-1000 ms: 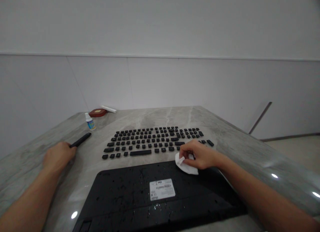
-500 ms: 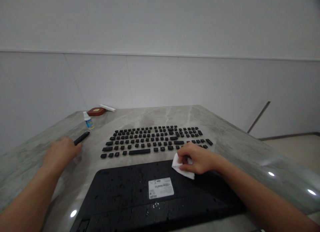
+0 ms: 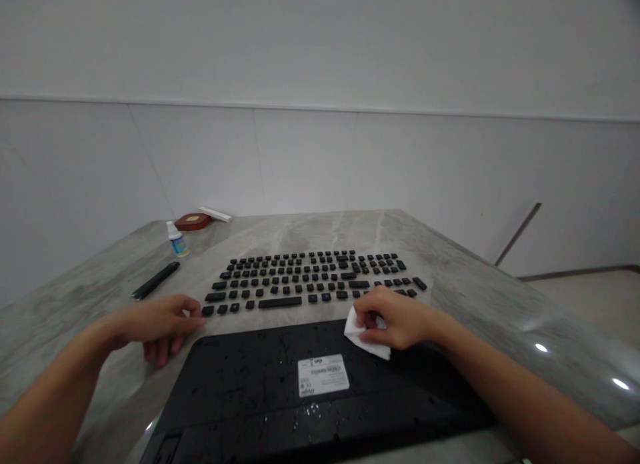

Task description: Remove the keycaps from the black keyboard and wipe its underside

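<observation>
A black keyboard base (image 3: pixel 240 391) lies underside up in front of me, with a white label (image 3: pixel 323 375) and water drops on it. My right hand (image 3: pixel 395 317) pinches a folded white cloth (image 3: pixel 367 341) against the far edge of the base. Off the base's far left corner, my left hand (image 3: pixel 167 324) hovers with its fingers apart and holds nothing. Its fingertips come close to the leftmost loose keycap (image 3: pixel 207 311). Beyond the base, several black keycaps (image 3: pixel 281 303) lie in rows in a keyboard layout. A black slim tool (image 3: pixel 156 281) rests behind my left hand.
At the back left of the grey marble table (image 3: pixel 300 234) stand a small spray bottle (image 3: pixel 177 241), a reddish-brown box (image 3: pixel 193 221) and a white flat strip (image 3: pixel 215 215). A pale wall (image 3: pixel 320 164) rises behind the table.
My left hand has let go of the black tool, which now lies on the table, and has moved right toward the base's corner. My right hand and the cloth have hardly moved.
</observation>
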`<state>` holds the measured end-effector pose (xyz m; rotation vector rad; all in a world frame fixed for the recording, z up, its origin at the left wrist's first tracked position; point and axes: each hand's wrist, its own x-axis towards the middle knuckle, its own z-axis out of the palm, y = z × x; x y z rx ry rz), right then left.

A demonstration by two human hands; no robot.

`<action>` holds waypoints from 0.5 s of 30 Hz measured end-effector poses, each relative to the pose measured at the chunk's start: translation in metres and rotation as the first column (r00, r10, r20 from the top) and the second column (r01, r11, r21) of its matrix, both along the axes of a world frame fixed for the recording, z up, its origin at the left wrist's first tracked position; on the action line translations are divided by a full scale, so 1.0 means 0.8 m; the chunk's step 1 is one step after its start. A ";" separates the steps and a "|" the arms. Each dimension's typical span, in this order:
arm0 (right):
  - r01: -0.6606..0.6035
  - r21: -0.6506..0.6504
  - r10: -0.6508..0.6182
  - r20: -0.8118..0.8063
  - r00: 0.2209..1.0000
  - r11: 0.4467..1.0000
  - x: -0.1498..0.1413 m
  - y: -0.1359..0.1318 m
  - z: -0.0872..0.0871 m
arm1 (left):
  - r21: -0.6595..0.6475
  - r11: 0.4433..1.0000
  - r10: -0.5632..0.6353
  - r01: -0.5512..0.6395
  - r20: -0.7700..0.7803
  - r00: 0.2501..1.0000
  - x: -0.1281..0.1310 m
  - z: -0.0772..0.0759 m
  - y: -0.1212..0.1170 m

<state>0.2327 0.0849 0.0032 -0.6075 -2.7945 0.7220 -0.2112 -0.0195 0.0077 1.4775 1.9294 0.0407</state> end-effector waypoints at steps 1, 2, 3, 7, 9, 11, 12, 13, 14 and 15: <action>-0.003 0.001 0.003 0.000 1.000 1.000 0.000 0.000 0.000 | -0.049 0.998 -0.028 0.030 0.052 0.998 0.002 0.001 -0.003; -0.007 0.001 0.007 0.000 1.000 1.000 0.000 0.000 0.000 | -0.107 0.993 -0.046 0.058 0.114 0.992 0.003 0.003 -0.005; -0.009 0.002 0.009 0.000 1.000 1.000 0.000 -0.001 0.000 | -0.161 0.983 -0.056 0.086 0.180 0.982 0.004 0.004 -0.007; -0.013 0.011 0.013 0.002 1.000 1.000 -0.001 0.000 0.000 | -0.256 0.952 -0.071 0.168 0.348 0.935 0.003 0.006 -0.008; -0.014 0.019 0.014 0.003 1.000 1.000 -0.001 0.001 0.000 | -0.269 0.946 -0.079 0.183 0.355 0.931 0.003 0.003 -0.007; -0.019 0.027 0.019 0.007 1.000 0.999 -0.001 0.002 -0.001 | -0.283 0.939 -0.085 0.195 0.359 0.929 0.003 -0.001 -0.006; -0.023 0.032 0.023 0.009 1.000 0.999 -0.001 0.002 -0.001 | -0.287 0.937 -0.086 0.198 0.361 0.929 0.003 -0.002 -0.005; -0.025 0.038 0.025 0.010 1.000 0.999 -0.002 0.002 -0.002 | -0.287 0.937 -0.085 0.198 0.362 0.928 0.003 -0.003 -0.005; -0.025 0.047 0.025 0.010 1.000 0.999 -0.003 0.001 -0.003 | -0.283 0.939 -0.084 0.196 0.363 0.928 0.003 -0.004 -0.005; -0.022 0.059 0.022 0.006 1.000 0.998 -0.004 0.000 -0.004 | -0.277 0.941 -0.082 0.192 0.366 0.927 0.004 -0.004 -0.004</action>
